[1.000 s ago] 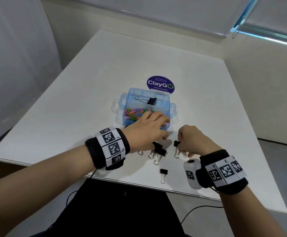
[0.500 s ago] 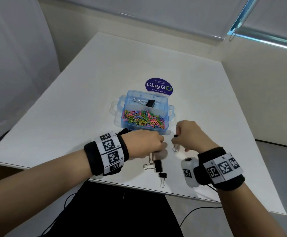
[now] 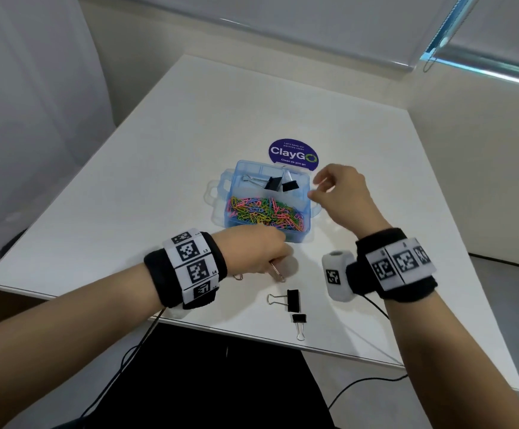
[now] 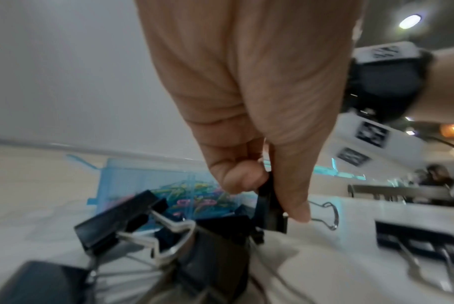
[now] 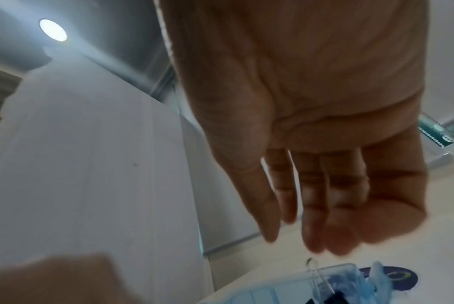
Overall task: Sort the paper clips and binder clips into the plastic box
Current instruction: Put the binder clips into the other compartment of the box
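White table [image 3: 134, 168]: I see it carrying every item; its near edge runs just beyond my forearms.

Plastic box [image 3: 236, 171]: translucent blue, with side handles, standing toward the middle of the table, nearer the near edge than the far one. Far compartment: two black binder clips [image 3: 273, 183] lying side by side. Near compartment: a heap of coloured paper clips [image 3: 266, 213].

Round purple sticker [image 3: 293, 152]: flat on the table, touching the box's far side, printed "ClayGo".

Right hand [image 3: 341, 193]: raised over the box's right end, beside the far compartment. In the right wrist view my fingers [image 5: 314, 207] hang loosely bent with nothing between them; the thumb stands apart from them.

Left hand [image 3: 256, 252]: low on the table just short of the box's near wall. In the left wrist view thumb and forefinger pinch a black binder clip [image 4: 268, 207] by its body, its wire handle pointing right. Further black clips [image 4: 122, 218] lie crowded under the palm; how many I cannot tell.

Loose binder clips near the table's near edge: a larger one [image 3: 292, 300] with its handle pointing left, and just nearer the edge a small one [image 3: 299, 319], handle toward me. They lie close together; whether they touch I cannot tell.

Wristbands [image 3: 190, 267]: black, with white coded tags, one on each wrist.
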Demonstrator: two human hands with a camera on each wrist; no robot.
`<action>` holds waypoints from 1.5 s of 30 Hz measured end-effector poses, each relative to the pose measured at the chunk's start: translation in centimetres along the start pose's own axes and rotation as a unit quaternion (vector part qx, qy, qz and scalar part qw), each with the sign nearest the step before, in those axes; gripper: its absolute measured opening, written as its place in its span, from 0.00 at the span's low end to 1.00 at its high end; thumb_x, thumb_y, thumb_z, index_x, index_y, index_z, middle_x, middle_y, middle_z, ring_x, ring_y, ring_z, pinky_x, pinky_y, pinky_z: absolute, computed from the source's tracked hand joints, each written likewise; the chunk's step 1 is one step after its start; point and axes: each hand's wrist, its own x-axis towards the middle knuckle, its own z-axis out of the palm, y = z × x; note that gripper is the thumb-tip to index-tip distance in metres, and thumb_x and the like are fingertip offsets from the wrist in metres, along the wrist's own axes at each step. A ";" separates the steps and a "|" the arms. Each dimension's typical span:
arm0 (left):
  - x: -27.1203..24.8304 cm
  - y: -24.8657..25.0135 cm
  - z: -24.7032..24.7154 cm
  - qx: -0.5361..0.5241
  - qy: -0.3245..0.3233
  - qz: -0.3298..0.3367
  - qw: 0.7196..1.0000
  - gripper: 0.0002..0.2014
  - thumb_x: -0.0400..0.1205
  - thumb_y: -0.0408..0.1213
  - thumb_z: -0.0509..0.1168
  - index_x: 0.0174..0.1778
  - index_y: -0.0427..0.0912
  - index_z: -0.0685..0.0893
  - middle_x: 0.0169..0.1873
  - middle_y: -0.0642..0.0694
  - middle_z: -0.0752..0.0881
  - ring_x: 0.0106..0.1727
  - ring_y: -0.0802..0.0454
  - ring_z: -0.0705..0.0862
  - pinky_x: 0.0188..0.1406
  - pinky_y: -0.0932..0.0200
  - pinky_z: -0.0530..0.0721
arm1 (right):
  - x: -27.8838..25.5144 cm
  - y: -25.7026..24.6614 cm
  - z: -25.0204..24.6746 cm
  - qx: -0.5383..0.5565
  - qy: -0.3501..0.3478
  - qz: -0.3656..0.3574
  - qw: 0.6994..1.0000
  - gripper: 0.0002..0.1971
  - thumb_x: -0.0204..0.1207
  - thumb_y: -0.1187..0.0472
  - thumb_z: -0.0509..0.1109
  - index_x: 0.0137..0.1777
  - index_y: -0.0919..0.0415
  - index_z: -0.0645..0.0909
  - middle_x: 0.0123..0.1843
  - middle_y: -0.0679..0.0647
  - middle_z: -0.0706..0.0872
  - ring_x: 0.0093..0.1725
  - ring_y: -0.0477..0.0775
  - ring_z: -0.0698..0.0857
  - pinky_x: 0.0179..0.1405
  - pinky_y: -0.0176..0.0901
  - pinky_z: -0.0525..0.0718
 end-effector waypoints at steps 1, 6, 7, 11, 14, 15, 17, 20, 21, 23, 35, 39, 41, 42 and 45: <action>-0.2 -0.3 -0.3 -0.037 0.016 -0.006 0.999 0.03 0.77 0.34 0.66 0.44 0.40 0.82 0.46 0.43 0.84 0.47 0.43 0.83 0.41 0.51 0.78 | -0.9 0.1 -0.1 -0.024 -0.028 -0.005 0.999 0.06 0.69 0.65 0.75 0.41 0.59 0.80 0.38 0.56 0.84 0.34 0.55 0.81 0.29 0.36 0.75; 0.0 -3.5 -3.5 -0.151 0.190 -0.114 0.963 0.04 0.76 0.38 0.70 0.42 0.42 0.84 0.41 0.48 0.83 0.45 0.49 0.82 0.46 0.55 0.80 | -5.3 0.5 -0.3 -0.109 -0.203 0.006 0.973 0.10 0.65 0.61 0.79 0.39 0.56 0.80 0.38 0.54 0.84 0.33 0.54 0.81 0.33 0.40 0.77; 0.2 -4.5 -4.1 -0.154 0.241 -0.140 0.948 0.04 0.76 0.38 0.71 0.42 0.42 0.84 0.41 0.47 0.84 0.45 0.48 0.82 0.47 0.55 0.79 | -6.0 0.4 -0.2 -0.126 -0.230 0.008 0.965 0.12 0.64 0.59 0.80 0.41 0.56 0.80 0.38 0.52 0.83 0.34 0.52 0.81 0.32 0.41 0.76; 1.1 -8.1 -4.1 -0.161 0.329 -0.232 0.901 0.07 0.76 0.34 0.70 0.49 0.38 0.84 0.48 0.38 0.85 0.49 0.42 0.84 0.51 0.52 0.79 | -8.5 -0.5 0.8 -0.206 -0.307 -0.006 0.929 0.26 0.57 0.50 0.82 0.52 0.54 0.76 0.43 0.47 0.77 0.43 0.53 0.80 0.42 0.47 0.81; 1.1 -8.6 -3.1 -0.186 0.318 -0.242 0.898 0.15 0.75 0.34 0.71 0.58 0.36 0.81 0.54 0.38 0.82 0.49 0.41 0.85 0.55 0.48 0.81 | -10.0 -1.0 1.8 -0.251 -0.344 -0.022 0.905 0.34 0.55 0.53 0.83 0.59 0.56 0.70 0.54 0.53 0.75 0.48 0.59 0.81 0.44 0.51 0.83; 0.9 -8.5 -2.9 -0.187 0.322 -0.234 0.898 0.17 0.75 0.34 0.72 0.59 0.37 0.80 0.55 0.38 0.81 0.49 0.42 0.85 0.55 0.47 0.81 | -10.3 -1.2 2.1 -0.261 -0.351 -0.026 0.899 0.35 0.55 0.56 0.82 0.59 0.57 0.68 0.55 0.55 0.74 0.47 0.61 0.82 0.42 0.51 0.83; 0.7 -8.3 -2.8 -0.176 0.326 -0.217 0.903 0.17 0.75 0.35 0.71 0.60 0.38 0.80 0.56 0.39 0.80 0.48 0.43 0.84 0.54 0.47 0.82 | -10.6 -1.2 2.8 -0.275 -0.361 -0.025 0.891 0.35 0.56 0.61 0.82 0.61 0.59 0.67 0.56 0.58 0.72 0.47 0.64 0.82 0.37 0.49 0.81; 0.3 -7.6 -2.8 -0.160 0.318 -0.192 0.915 0.16 0.76 0.37 0.70 0.60 0.40 0.80 0.56 0.41 0.79 0.47 0.44 0.84 0.54 0.46 0.82 | -10.1 -0.8 3.5 -0.256 -0.340 -0.025 0.905 0.28 0.61 0.68 0.78 0.59 0.62 0.68 0.55 0.60 0.72 0.38 0.61 0.80 0.27 0.43 0.74; 0.2 -7.3 -2.8 -0.162 0.311 -0.182 0.919 0.16 0.76 0.37 0.70 0.60 0.41 0.80 0.57 0.42 0.79 0.47 0.44 0.84 0.54 0.46 0.82 | -9.6 -0.7 3.6 -0.239 -0.325 -0.024 0.915 0.24 0.63 0.70 0.75 0.57 0.64 0.69 0.54 0.61 0.73 0.34 0.59 0.78 0.24 0.42 0.72; 0.1 -6.4 -2.8 -0.166 0.293 -0.156 0.928 0.15 0.77 0.37 0.69 0.59 0.42 0.80 0.56 0.43 0.79 0.48 0.45 0.83 0.54 0.47 0.82 | -8.6 -0.4 3.5 -0.211 -0.292 -0.023 0.933 0.18 0.65 0.72 0.73 0.53 0.67 0.72 0.54 0.63 0.76 0.32 0.59 0.77 0.23 0.47 0.77; 1.2 1.3 -0.4 0.039 0.039 -0.025 0.998 0.09 0.78 0.39 0.62 0.52 0.44 0.82 0.48 0.45 0.82 0.48 0.42 0.83 0.32 0.52 0.72 | -8.3 0.6 2.0 -0.190 -0.281 0.064 0.939 0.19 0.59 0.68 0.77 0.49 0.69 0.78 0.31 0.60 0.82 0.26 0.61 0.84 0.31 0.57 0.89; 1.6 2.0 0.3 0.111 0.005 -0.038 0.993 0.10 0.82 0.35 0.57 0.58 0.41 0.79 0.53 0.43 0.80 0.48 0.39 0.84 0.32 0.52 0.68 | -8.1 1.0 2.5 -0.189 -0.280 0.056 0.940 0.07 0.64 0.76 0.71 0.43 0.74 0.80 0.34 0.67 0.85 0.33 0.68 0.90 0.34 0.55 0.89; 1.5 2.1 0.3 0.112 -0.007 -0.040 0.993 0.12 0.82 0.35 0.59 0.60 0.41 0.78 0.54 0.41 0.79 0.44 0.40 0.83 0.29 0.53 0.65 | -8.1 1.0 2.4 -0.202 -0.268 0.040 0.941 0.04 0.67 0.77 0.68 0.41 0.72 0.80 0.40 0.70 0.87 0.38 0.70 0.90 0.34 0.53 0.88; 1.5 2.0 0.2 0.109 -0.016 -0.041 0.993 0.12 0.81 0.36 0.61 0.60 0.41 0.78 0.55 0.41 0.79 0.40 0.40 0.80 0.26 0.54 0.63 | -8.1 1.2 2.4 -0.206 -0.258 0.030 0.943 0.06 0.67 0.79 0.65 0.39 0.70 0.80 0.42 0.71 0.87 0.38 0.70 0.89 0.34 0.54 0.89; 1.4 1.6 0.1 0.074 -0.030 -0.053 0.995 0.15 0.77 0.40 0.66 0.58 0.40 0.77 0.54 0.39 0.77 0.35 0.43 0.71 0.26 0.53 0.65 | -8.1 1.9 2.6 -0.196 -0.234 0.014 0.952 0.10 0.67 0.79 0.61 0.35 0.64 0.76 0.46 0.70 0.84 0.38 0.71 0.88 0.33 0.58 0.89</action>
